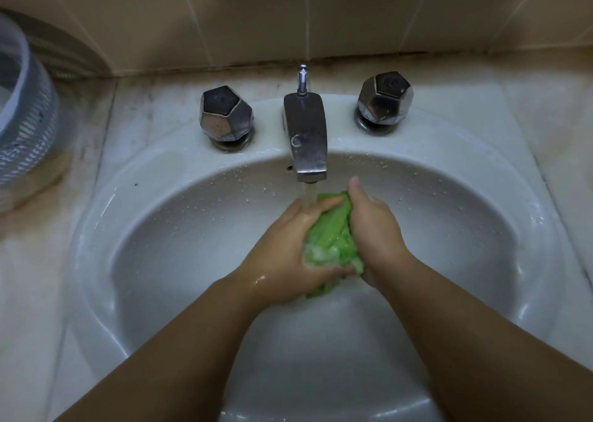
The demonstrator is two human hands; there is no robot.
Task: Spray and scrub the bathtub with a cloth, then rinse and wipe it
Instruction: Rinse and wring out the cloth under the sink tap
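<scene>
A wet green cloth (333,235) is bunched between both my hands over the white basin (160,229). My left hand (282,254) grips its left side, fingers curled round it. My right hand (372,229) grips the right side, thumb pointing up toward the spout. Water runs from the metal spout (306,139) onto the cloth and my left fingers. Some foam shows on the lower part of the cloth.
Two faceted metal tap knobs stand either side of the spout: left knob (226,113), right knob (385,99). A drain pull rod (302,79) rises behind the spout. A pale slotted plastic basket (22,113) sits on the stained counter at far left. Beige tiled wall behind.
</scene>
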